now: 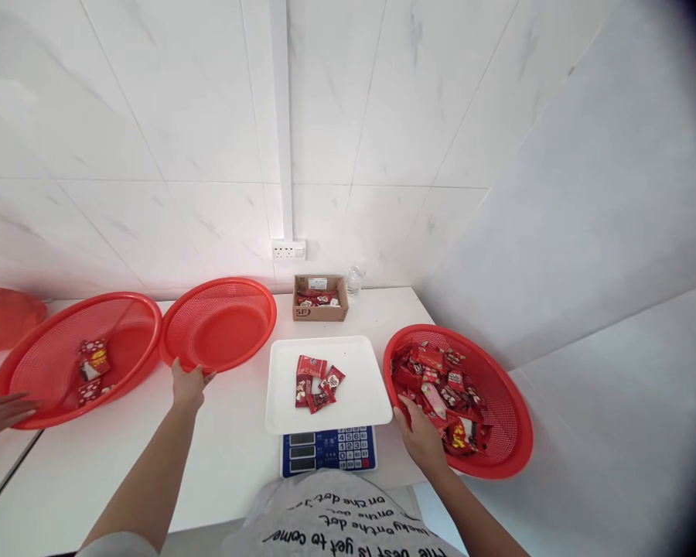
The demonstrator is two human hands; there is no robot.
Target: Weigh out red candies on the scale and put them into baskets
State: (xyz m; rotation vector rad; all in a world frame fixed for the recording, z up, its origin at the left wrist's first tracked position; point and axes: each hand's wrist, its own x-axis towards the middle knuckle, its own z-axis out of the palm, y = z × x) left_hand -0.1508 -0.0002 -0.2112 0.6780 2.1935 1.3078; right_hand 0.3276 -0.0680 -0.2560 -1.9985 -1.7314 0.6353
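Note:
My left hand is closed on the near rim of a red plastic basket, which has nothing in it. On the right, a larger red basket is tilted and holds many small red packets. My right hand grips its near left rim; some of the fingers are hidden. Between my hands a white tray rests on a blue digital scale. Several red snack packets lie in a loose cluster on the tray.
Another person's hand touches a third red basket holding a few packets. A red bag lies beyond it. Against the wall stand a small cardboard box of packets and a clear cup. A slanted wall borders the right side.

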